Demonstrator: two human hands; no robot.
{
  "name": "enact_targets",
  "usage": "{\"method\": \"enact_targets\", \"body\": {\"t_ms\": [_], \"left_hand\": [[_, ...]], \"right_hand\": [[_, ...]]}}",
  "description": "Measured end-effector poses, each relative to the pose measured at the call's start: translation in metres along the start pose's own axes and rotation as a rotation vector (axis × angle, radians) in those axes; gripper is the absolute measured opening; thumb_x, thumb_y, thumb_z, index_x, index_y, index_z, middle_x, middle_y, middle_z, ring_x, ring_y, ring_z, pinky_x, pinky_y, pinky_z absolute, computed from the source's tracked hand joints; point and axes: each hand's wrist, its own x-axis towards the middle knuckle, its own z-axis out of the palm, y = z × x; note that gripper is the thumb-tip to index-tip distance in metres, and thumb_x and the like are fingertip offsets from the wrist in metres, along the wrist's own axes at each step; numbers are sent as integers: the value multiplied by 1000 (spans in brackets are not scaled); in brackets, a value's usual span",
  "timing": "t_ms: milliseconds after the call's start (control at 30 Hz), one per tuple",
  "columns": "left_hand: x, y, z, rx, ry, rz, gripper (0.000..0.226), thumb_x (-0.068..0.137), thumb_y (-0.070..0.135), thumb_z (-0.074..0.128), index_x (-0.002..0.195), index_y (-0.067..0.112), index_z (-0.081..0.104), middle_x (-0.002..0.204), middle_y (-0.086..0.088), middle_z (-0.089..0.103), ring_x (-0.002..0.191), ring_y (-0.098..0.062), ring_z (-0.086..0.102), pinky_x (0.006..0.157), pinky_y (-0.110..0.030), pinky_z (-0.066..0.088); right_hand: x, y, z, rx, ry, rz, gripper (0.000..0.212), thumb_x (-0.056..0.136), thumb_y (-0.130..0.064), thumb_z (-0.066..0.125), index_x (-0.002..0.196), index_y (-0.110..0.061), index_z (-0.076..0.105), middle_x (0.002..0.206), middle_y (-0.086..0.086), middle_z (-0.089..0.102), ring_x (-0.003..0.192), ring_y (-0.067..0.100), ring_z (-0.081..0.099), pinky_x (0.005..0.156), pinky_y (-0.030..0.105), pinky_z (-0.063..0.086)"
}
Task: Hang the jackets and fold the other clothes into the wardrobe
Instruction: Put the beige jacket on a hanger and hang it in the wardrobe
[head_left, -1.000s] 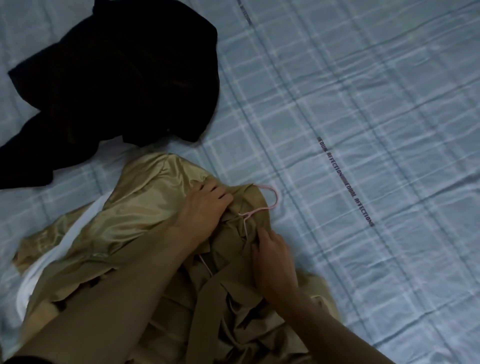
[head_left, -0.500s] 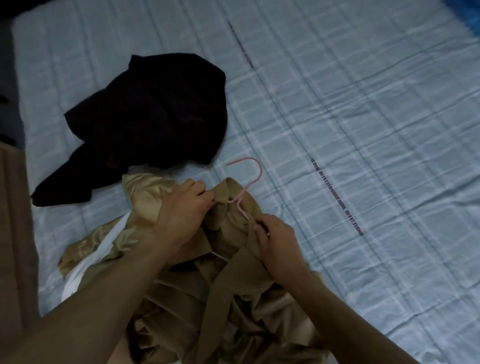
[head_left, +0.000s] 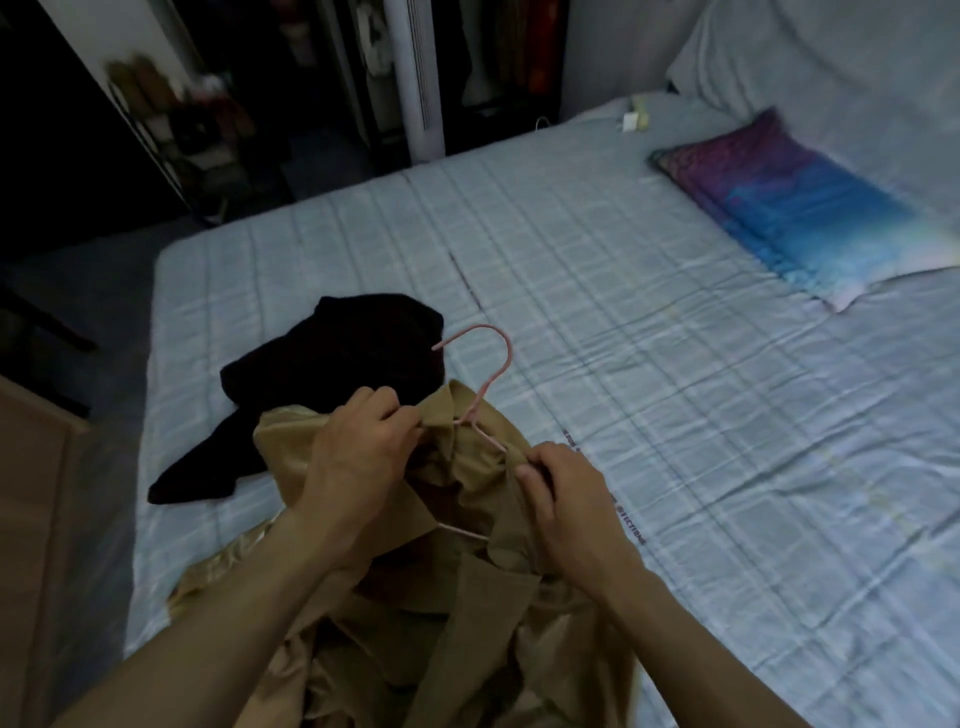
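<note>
Tan jacket (head_left: 467, 623) bunched at near edge of bed (head_left: 675, 415), pink hanger (head_left: 485, 384) threaded through collar — hook up. Left hand (head_left: 358, 457) pinches collar; right hand (head_left: 566, 499) grips shoulder fabric. Black garment (head_left: 332, 374) lies just behind.
</note>
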Motion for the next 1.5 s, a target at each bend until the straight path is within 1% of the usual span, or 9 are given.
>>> {"method": "enact_targets", "body": {"t_ms": [167,300,467,633,733,1033,1233,1333,1500], "left_hand": [[0,31,-75,-49,107,-6,7,85,10,74,89,5,72,82,-9,59,73,-23,53,55,-37,47],[-9,51,-137,-69,229,-10,16,92,19,63,91,7,72,85,-7,60,76,-22,55,59,-37,50],[-10,74,-215,-125,358,15,6,90,15,69,92,9,71,86,-2,59,79,-16,53,66,-30,47],[-2,100,-289,-191,511,49,7,92,12,66,95,8,70,87,-2,58,81,-17,55,70,-37,51],[-2,122,-322,-266,603,73,11,92,7,64,101,7,71,91,-2,60,84,-16,57,74,-35,51],[-26,165,-341,-418,698,84,14,92,9,65,103,9,74,91,0,63,86,-13,61,71,-35,54],[-43,177,-333,-484,729,-100,11,91,10,67,97,14,75,93,3,59,93,-16,55,78,-38,50],[-44,178,-337,-425,649,-125,10,93,26,66,100,22,71,96,10,56,96,-10,51,82,-37,47],[-44,184,-335,-64,580,-161,64,68,74,66,110,26,61,105,8,49,97,-12,45,84,-34,45]], "right_hand": [[-14,-52,-62,-3,103,-188,5,97,-14,58,93,-15,59,87,-3,53,80,12,51,72,16,35],[-32,-95,-111,-78,91,-385,12,95,-6,57,105,-10,62,94,0,53,84,11,51,77,13,36],[-44,-157,-163,-117,273,-532,15,91,-2,61,103,-9,65,95,1,58,87,11,54,82,18,41],[-49,-222,-221,-173,410,-657,11,93,-6,60,103,-9,65,98,2,59,90,14,54,82,19,39],[-55,-252,-255,-228,500,-741,12,96,-9,58,105,-11,65,101,0,58,89,10,52,83,8,36],[-82,-266,-296,-255,499,-852,12,96,-6,58,104,-9,66,100,-1,57,89,8,52,83,5,35],[-91,-250,-285,-224,527,-814,12,94,-4,59,102,-11,65,97,-5,54,86,6,50,83,3,35],[-92,-249,-283,-206,554,-802,12,93,-3,61,100,-10,65,95,-5,54,84,7,50,82,2,35],[-93,-250,-272,-145,575,-782,13,90,1,62,97,-9,65,92,1,57,81,12,52,80,3,34]]}}
